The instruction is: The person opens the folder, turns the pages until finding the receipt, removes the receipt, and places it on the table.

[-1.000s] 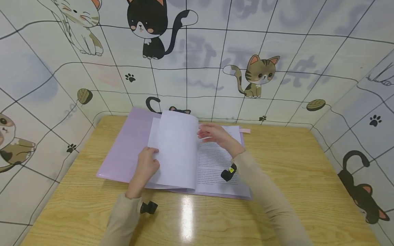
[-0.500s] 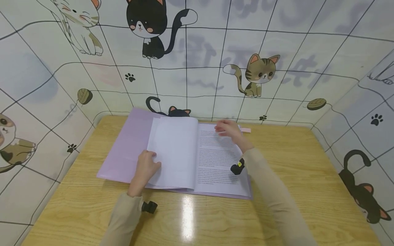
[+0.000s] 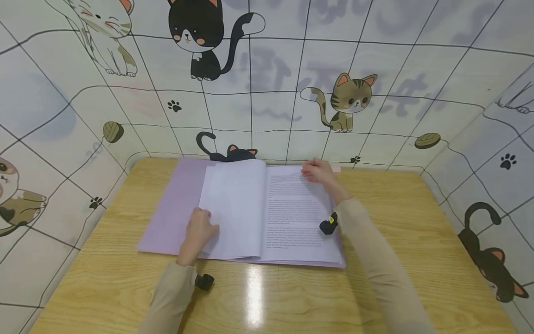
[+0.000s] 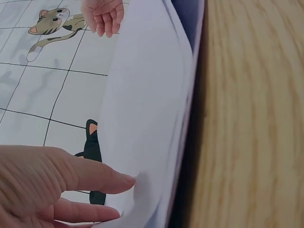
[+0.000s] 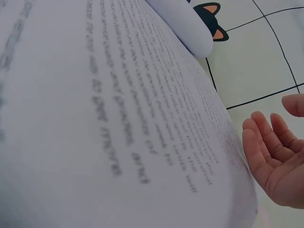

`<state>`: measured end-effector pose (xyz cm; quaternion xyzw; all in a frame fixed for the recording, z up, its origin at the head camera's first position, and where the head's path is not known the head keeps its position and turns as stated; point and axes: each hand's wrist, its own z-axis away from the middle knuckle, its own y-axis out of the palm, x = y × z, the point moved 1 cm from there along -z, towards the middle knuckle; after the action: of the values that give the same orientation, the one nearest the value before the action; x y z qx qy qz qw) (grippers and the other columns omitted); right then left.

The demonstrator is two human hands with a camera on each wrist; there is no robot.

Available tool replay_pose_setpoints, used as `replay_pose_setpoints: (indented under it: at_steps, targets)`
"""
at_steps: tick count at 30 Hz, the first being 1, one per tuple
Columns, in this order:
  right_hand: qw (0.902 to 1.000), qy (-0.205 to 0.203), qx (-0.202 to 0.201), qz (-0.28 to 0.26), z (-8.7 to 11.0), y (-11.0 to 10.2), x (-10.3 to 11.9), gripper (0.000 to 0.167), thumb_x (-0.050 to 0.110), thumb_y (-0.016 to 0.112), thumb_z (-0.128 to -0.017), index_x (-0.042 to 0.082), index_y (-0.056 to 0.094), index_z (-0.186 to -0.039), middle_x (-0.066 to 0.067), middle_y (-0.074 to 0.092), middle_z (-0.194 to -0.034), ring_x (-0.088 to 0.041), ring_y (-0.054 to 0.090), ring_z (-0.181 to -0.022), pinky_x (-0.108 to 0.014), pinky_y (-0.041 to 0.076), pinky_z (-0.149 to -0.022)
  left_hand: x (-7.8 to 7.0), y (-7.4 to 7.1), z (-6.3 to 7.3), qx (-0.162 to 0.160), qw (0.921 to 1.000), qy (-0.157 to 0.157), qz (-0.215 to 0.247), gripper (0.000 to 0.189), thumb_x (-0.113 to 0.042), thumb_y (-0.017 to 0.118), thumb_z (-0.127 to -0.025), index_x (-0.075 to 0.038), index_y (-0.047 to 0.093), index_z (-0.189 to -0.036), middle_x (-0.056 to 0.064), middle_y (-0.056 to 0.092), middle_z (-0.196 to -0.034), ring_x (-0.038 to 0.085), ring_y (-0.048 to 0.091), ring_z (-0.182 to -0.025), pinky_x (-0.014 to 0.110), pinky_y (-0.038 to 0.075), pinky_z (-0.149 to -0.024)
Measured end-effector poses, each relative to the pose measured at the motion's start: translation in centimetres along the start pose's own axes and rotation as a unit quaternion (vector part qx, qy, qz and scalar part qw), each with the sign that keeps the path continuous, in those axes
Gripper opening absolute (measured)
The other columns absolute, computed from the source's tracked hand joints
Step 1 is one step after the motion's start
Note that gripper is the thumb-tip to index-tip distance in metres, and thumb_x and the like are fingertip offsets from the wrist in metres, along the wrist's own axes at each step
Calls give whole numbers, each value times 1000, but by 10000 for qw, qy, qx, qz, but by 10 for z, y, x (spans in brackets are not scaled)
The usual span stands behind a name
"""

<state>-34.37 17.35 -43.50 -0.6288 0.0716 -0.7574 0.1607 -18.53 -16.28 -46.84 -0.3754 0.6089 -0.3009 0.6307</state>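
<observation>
A lilac folder (image 3: 164, 208) lies open on the wooden table, with paper sheets inside it. A blank white page (image 3: 233, 208) covers the left stack, slightly raised along the middle. On the right side is a printed page (image 3: 298, 218) with lines of text. My left hand (image 3: 199, 232) rests at the left edge of the blank page, thumb and forefinger spread apart; the left wrist view shows the thumb (image 4: 107, 178) against the paper. Over the top right corner of the printed page is my right hand (image 3: 319, 172), fingers loosely bent with nothing between them (image 5: 278, 156).
A pink tab (image 3: 337, 170) sticks out beyond the folder's upper right. The wooden table (image 3: 292, 301) reaches back to a white wall (image 3: 275, 116) with cat drawings and grid lines. Wrist cameras (image 3: 204, 281) are strapped at both sleeves.
The turned page has settled flat onto the left stack. My right hand has moved right and upward, from the middle to the printed page's top corner. My left hand has barely shifted.
</observation>
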Motion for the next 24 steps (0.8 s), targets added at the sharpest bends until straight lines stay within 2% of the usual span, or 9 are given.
replay_pose_setpoints:
  at_steps: [3, 6, 9, 13, 16, 19, 24]
  targets:
    - [10000, -11, -44, 38, -1, 0, 1, 32, 16, 56, -91, -4, 53, -115, -10, 62, -100, -13, 60, -85, -28, 52, -78, 1, 1, -1, 60, 9999, -41, -76, 32, -2, 67, -66, 19, 61, -89, 31, 53, -96, 39, 54, -84, 48, 50, -71]
    - [9999, 15, -83, 112, -1, -1, 3, 31, 15, 57, -90, -4, 53, -115, -11, 60, -104, -15, 59, -88, -28, 52, -78, 0, 2, -1, 67, 9999, -10, -152, 27, -2, 66, -65, 17, 61, -84, 28, 53, -92, 35, 52, -78, 44, 50, -62]
    - [9996, 48, -135, 227, 0, -1, 5, 33, 15, 57, -90, -3, 52, -117, -15, 58, -112, -21, 58, -97, -31, 50, -83, -1, 2, -1, 50, 9997, 16, -230, 22, -1, 66, -66, 15, 61, -79, 29, 52, -96, 37, 52, -82, 45, 51, -60]
    - [9991, -23, -182, 394, -1, -4, 8, 36, 17, 55, -92, -4, 51, -121, -19, 55, -120, -29, 55, -108, -34, 48, -88, -2, 1, -1, -35, 9984, 161, -547, 21, -5, 70, -68, 12, 63, -78, 30, 50, -110, 45, 48, -100, 50, 49, -73]
    - [9981, -42, -234, 568, -4, -8, 9, 37, 18, 54, -92, -4, 51, -122, -20, 55, -120, -30, 54, -110, -36, 48, -87, -1, 1, -2, -40, 9967, 378, -712, 24, -6, 72, -69, 11, 66, -84, 28, 53, -109, 44, 48, -102, 50, 46, -80]
    - [9965, -7, -281, 784, -6, -13, 8, 37, 19, 53, -93, -2, 52, -123, -19, 55, -120, -29, 53, -108, -35, 48, -85, 0, 4, -4, 115, 9975, 491, -499, 28, -1, 70, -70, 13, 66, -93, 27, 56, -105, 42, 51, -100, 49, 46, -84]
    - [9922, -69, -410, 1175, -9, -21, 5, 38, 20, 53, -92, -2, 53, -124, -20, 53, -125, -30, 49, -110, -37, 44, -89, 2, 7, -5, 317, 9985, 446, -78, 33, 4, 66, -70, 15, 62, -102, 28, 55, -106, 43, 51, -103, 51, 45, -88]
